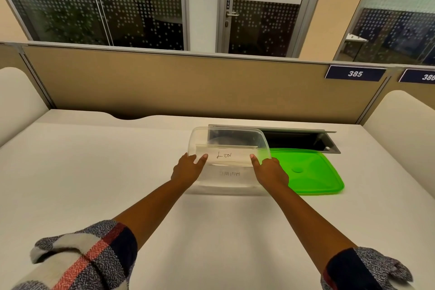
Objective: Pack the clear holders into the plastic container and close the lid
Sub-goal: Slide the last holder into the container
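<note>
Two bare hands reach into a clear plastic container (229, 160) that sits near the far middle of a white desk (94, 172), each pinching one end of a clear holder (227, 156) whose paper insert bears the handwritten word "LION". The left hand (188, 168) grips the holder's left end with thumb and forefinger, and the right hand (270, 172) grips the right end the same way — the holder stands upright between them, inside the container's walls. A second clear holder (229, 174) (its faint lettering too blurred to read) shows lower in the container, in front of the first. The green lid (310, 174) lies flat on the desk just to the right of the container, touching or nearly touching its side — the container is open. Behind both, a cable tray (294, 140) in the desk stands open. Plaid sleeves (94, 259) are rolled back on both forearms.
</note>
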### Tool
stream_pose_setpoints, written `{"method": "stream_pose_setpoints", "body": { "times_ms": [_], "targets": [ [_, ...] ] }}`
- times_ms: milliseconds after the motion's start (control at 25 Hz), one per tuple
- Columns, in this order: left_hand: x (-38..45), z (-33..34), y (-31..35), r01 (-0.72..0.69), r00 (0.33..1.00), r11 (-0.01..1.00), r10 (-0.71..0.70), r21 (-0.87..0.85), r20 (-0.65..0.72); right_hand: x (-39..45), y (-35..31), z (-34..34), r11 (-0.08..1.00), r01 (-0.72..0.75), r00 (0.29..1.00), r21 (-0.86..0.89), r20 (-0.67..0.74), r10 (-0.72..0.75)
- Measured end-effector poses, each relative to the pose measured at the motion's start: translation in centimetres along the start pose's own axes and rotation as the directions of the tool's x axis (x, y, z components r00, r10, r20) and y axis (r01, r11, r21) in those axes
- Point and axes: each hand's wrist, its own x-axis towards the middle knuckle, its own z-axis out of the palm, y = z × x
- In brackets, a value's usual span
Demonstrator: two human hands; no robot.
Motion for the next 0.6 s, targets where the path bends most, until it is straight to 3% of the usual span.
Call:
{"method": "stream_pose_setpoints", "body": {
  "times_ms": [120,240,360,440,600],
  "targets": [
    [0.0,0.5,-0.3,0.003,1.0,0.997,-0.001,0.077,-0.021,0.0,0.3,0.2,0.999,0.025,1.0,0.04,0.009,-0.025],
    [-1.3,1.1,-1.3,-0.104,0.984,0.993,0.095,-0.05,-0.149,-0.2,1.4,0.4,0.98,0.128,0.992,0.154,-0.024,-0.126],
    [-3.5,1.8,-2.5,-0.131,0.957,0.981,0.088,-0.141,-0.278,-1.2,2.9,0.6,0.948,0.23,0.966,0.219,-0.172,-0.194],
    [-5.3,2.7,-3.7,-0.143,0.946,0.985,0.107,-0.096,-0.307,-2.4,4.2,1.1,0.939,0.28,0.948,0.201,-0.211,-0.237],
    [-8.9,4.7,-6.3,-0.198,0.944,0.98,0.196,0.022,-0.267,-5.4,7.2,2.7,0.934,0.346,0.934,0.089,-0.124,-0.334]
  ]
}}
